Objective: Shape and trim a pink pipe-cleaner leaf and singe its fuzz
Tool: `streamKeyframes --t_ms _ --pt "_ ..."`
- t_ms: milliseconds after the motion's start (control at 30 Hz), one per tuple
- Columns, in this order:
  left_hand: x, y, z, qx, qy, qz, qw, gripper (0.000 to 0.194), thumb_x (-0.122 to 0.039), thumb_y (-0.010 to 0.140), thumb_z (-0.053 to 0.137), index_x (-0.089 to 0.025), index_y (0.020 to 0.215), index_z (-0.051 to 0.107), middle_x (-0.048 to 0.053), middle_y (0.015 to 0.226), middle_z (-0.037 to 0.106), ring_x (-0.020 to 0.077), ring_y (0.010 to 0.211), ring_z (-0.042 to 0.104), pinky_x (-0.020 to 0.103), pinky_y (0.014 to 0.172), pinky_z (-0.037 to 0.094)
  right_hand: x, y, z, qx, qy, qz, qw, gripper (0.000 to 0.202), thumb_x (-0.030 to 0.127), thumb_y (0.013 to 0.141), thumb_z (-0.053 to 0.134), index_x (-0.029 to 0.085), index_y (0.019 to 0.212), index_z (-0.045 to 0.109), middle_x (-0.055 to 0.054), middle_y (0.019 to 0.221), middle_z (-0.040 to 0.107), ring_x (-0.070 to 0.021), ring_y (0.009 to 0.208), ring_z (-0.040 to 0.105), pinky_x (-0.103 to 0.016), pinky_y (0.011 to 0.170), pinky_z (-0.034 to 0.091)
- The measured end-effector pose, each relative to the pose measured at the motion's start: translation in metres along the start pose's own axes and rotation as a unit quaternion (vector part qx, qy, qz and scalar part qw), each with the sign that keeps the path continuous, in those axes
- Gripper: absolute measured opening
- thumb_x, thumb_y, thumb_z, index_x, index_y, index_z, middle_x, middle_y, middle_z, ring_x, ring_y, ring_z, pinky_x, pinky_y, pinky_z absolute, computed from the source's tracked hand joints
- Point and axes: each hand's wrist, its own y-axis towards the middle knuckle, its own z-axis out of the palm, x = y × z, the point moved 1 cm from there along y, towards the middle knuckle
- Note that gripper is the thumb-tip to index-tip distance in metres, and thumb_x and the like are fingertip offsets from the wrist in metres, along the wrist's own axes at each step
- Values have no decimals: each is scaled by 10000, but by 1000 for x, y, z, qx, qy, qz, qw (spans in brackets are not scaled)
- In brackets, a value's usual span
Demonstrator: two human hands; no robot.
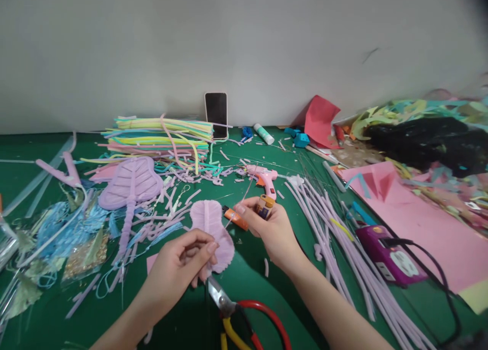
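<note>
Closed at the fingertips, my left hand point(190, 258) overlaps the lower left edge of a lavender leaf-shaped piece point(217, 235) made of fuzzy pipe cleaners. What those fingers pinch is hidden. My right hand point(272, 230) is wrapped round a small cylinder with an orange-brown cap point(266, 207) and a dark label. A thin lavender strip point(232, 220) slants down from its thumb and forefinger toward the piece. Just below my left hand, scissors point(224, 301) with red and yellow handles lie on the green table. An orange packet or tube point(236, 218) lies behind the right fingers.
A finished-looking lavender fan point(132, 182) lies left, near blue tassels point(72, 238). Behind are bundled pipe cleaners point(160, 139) and an upright phone point(216, 114). A pink glue gun point(263, 177) lies ahead. Lavender pipe cleaners point(339, 248) and a corded purple device point(391, 256) lie right.
</note>
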Motion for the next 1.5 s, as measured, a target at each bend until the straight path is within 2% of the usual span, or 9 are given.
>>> streamKeyframes --t_ms 333,533,667,733,833,1000,1233,1500 --pt "1 0 -2 -34 45 26 998 228 -414 816 654 -191 776 673 4 606 646 108 470 515 199 429 395 1 -2 1 4 -38 -7 999 294 460 773 731 168 767 691 65 536 409 -65 477 270 -241 446 199" --pt "3 -2 -5 -100 123 93 983 177 -364 814 655 -212 737 700 2 610 652 131 526 565 211 503 433 2 -3 1 5 -41 -7 999 290 460 779 725 173 770 681 57 548 430 -70 485 283 -244 447 193" --pt "4 -4 -7 -113 145 125 975 167 -356 816 656 -221 731 705 10 660 682 159 586 631 224 541 475 3 -3 1 9 -49 -1 999 332 501 765 723 176 821 686 68 538 387 -74 479 256 -251 449 179" --pt "3 -4 -7 -123 133 126 975 164 -361 810 663 -220 738 705 10 664 684 160 577 629 232 547 486 2 -4 1 15 -58 -7 998 384 545 783 688 173 883 681 75 544 356 -79 481 248 -256 452 179" --pt "2 -6 -7 -141 103 114 978 163 -366 798 678 -215 743 700 10 655 680 162 570 630 234 538 484 -1 -7 1 25 -85 -30 996 426 596 861 558 177 858 638 61 586 368 -94 510 281 -261 466 204" --pt "4 -5 -9 -128 90 103 982 165 -365 809 676 -209 760 698 9 652 673 162 591 639 221 529 471 -6 -9 0 46 -163 -59 984 386 511 933 417 200 752 557 54 579 390 -113 526 320 -272 500 234" --pt "6 -6 -9 -127 124 119 977 153 -342 827 656 -214 755 696 2 661 685 159 588 635 235 557 481 3 -5 0 18 -205 -48 977 291 428 810 378 235 595 413 49 551 336 -121 515 306 -286 500 232" --pt "8 -5 -7 -135 233 165 949 172 -344 871 602 -235 767 686 -14 652 685 143 551 599 239 538 432 5 -3 2 9 -213 -26 977 234 388 748 361 240 569 381 51 530 312 -120 517 297 -291 500 218"
